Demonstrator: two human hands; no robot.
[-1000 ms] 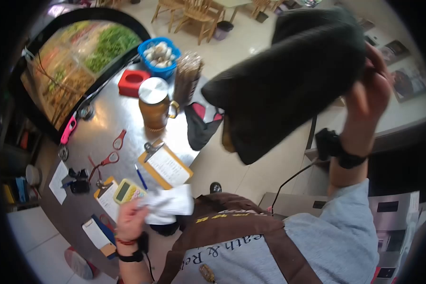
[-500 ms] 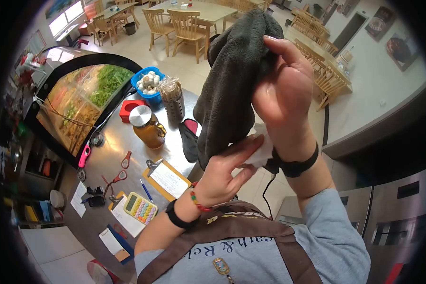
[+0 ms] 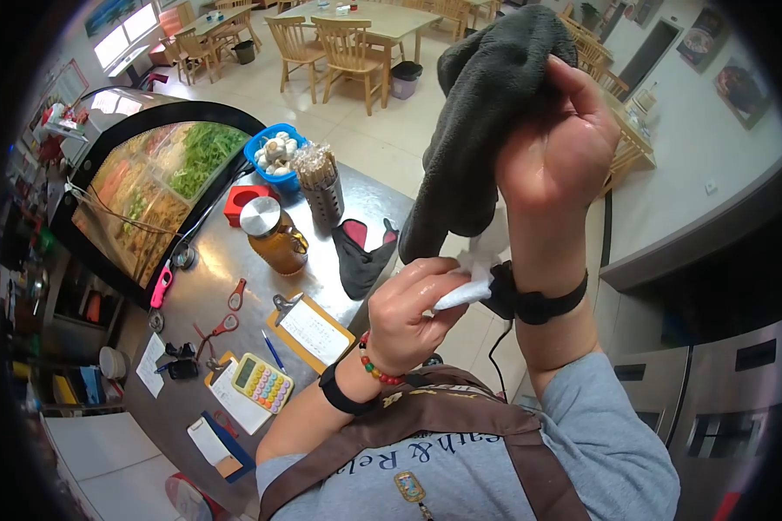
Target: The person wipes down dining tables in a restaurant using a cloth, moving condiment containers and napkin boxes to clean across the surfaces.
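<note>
My right hand [image 3: 556,143] is raised at the upper right, its thumb and fingers closed on a dark grey plush towel [image 3: 487,122]. The towel hangs in folds to the left of that hand. Lower down, my left hand [image 3: 413,308] pinches a crumpled white tissue [image 3: 465,293] just under the towel's bottom end. Part of the tissue reaches up toward my right wrist. On the metal counter [image 3: 235,260] behind my left hand lies a black and dark pink cloth item [image 3: 361,260], close to an amber glass jar [image 3: 274,239] with a silver lid.
Clipboards [image 3: 311,330], a calculator [image 3: 263,382], a blue pen [image 3: 272,349] and red-handled scissors [image 3: 226,324] lie on the counter. Behind them stand a skewer holder [image 3: 320,187], a blue basket of garlic [image 3: 278,156] and a food display case [image 3: 148,191]. Wooden tables and chairs [image 3: 347,52] stand beyond.
My right hand and the towel have moved right and slightly up, away from my left hand. More of the tissue and of the black and pink item now shows.
</note>
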